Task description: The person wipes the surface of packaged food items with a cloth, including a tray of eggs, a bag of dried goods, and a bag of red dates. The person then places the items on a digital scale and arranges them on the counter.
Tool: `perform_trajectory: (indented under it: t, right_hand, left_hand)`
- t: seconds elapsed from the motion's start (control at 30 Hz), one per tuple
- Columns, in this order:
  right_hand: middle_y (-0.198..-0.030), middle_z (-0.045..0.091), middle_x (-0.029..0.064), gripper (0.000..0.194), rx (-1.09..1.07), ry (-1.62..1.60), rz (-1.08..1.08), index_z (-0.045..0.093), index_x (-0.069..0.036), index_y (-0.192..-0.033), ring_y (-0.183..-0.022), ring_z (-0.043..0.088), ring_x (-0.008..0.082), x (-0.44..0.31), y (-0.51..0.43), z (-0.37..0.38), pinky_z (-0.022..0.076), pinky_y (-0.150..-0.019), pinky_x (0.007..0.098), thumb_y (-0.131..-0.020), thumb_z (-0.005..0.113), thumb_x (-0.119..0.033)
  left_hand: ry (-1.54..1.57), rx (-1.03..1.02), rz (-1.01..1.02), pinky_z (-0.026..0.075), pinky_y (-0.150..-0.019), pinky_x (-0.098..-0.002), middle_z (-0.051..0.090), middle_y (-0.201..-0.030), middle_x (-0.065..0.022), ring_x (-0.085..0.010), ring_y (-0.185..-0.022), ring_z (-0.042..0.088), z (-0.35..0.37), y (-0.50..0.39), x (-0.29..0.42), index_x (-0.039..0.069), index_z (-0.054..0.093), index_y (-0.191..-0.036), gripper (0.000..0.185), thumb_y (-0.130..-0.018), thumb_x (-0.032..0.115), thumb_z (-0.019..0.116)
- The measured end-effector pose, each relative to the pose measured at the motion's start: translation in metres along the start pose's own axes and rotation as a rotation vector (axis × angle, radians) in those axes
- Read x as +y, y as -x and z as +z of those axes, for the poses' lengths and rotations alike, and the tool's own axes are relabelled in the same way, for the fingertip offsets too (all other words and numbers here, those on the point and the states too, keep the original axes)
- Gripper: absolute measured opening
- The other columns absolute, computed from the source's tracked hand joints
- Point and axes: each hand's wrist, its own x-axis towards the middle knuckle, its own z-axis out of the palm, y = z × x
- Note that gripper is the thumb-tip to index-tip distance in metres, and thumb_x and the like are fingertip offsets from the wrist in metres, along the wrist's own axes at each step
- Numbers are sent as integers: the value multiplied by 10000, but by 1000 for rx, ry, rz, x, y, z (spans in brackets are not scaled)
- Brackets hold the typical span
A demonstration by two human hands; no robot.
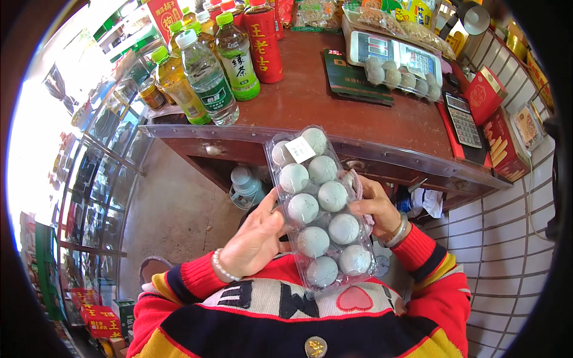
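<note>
A clear plastic egg carton [313, 215] with two rows of pale, greyish-green eggs is held tilted in front of my chest. A white label [300, 149] bearing writing is stuck near its far end. My left hand [257, 237] supports the carton's left side, its fingers partly hidden behind it. My right hand [378, 208] grips the right side, with the thumb towards the eggs. A pink cloth [357, 183] is pinched between my right hand and the carton. The far end of the carton overlaps the front edge of the wooden desk [295, 94].
Several drink bottles [210, 89] stand on the desk's left. Another egg pack [400, 78] rests against a digital scale [394, 53], beside a dark green folder [349, 78]. A calculator [463, 121] lies right. Below are a blue flask [244, 181] and a glass display case [96, 179].
</note>
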Motion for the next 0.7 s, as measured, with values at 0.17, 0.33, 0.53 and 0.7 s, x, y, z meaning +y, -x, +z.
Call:
perform_trajectory:
  t: [0.17,0.33,0.53,0.7]
  right_hand:
    - [-1265,623,81,703,38,7,-77,479,21,-1409,-1134,604,160,4,-15,15,469,-1000,319,-778,761,-108]
    - [-1209,630,71,618,78,135,-230,488,10,-1409,-1050,609,136,4,-19,26,491,-945,307,-930,704,-316]
    - [-1242,622,84,461,231,-41,-385,462,-5,-1443,-1048,606,129,-25,-14,22,506,-892,277,-1070,475,-277]
    - [-1463,477,161,464,147,598,-618,501,-59,-1440,-1344,456,305,-5,-1,45,356,-1116,418,-1007,558,-217]
  left_hand:
    - [33,118,36,436,-1084,-430,489,-1442,-76,-239,-1310,503,1,-26,-10,110,336,-1498,657,-960,277,674]
    - [49,141,32,509,-1023,-450,567,-1346,-131,-282,-1208,592,-15,-33,7,81,375,-1469,630,-904,173,639]
    - [64,141,6,530,-1005,-483,562,-1358,-144,-311,-1201,603,-19,-22,7,75,367,-1475,642,-896,199,613]
    - [-2,136,22,531,-1003,-467,549,-1369,-156,-308,-1209,599,-11,-23,3,70,345,-1488,670,-883,183,611]
